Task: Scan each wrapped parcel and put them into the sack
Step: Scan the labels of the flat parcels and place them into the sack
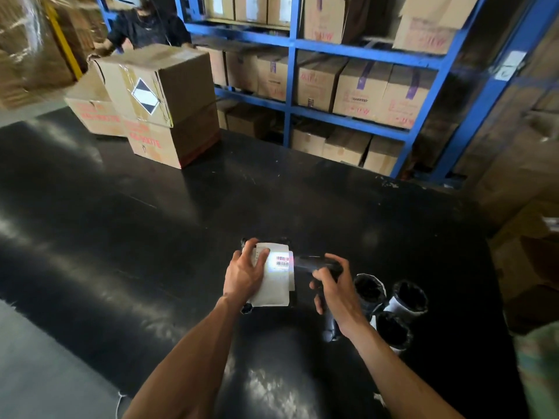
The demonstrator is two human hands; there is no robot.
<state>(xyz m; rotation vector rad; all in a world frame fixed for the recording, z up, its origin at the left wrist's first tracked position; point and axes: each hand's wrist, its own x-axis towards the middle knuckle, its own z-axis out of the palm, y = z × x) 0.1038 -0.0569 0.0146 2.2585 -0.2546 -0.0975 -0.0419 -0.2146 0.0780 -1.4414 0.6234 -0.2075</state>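
Head view: left hand [245,275] grips black-wrapped parcel with white paper label [273,279]; right hand [332,290] grips black scanner [314,263]. Parcel probably light, slippery; hold by edges.

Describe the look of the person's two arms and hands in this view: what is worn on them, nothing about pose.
Both forearms are bare up to the frame's lower edge, with no sleeves in view. The left hand and right hand wear no gloves. No watch, ring, wristband or marking shows on either wrist or hand.
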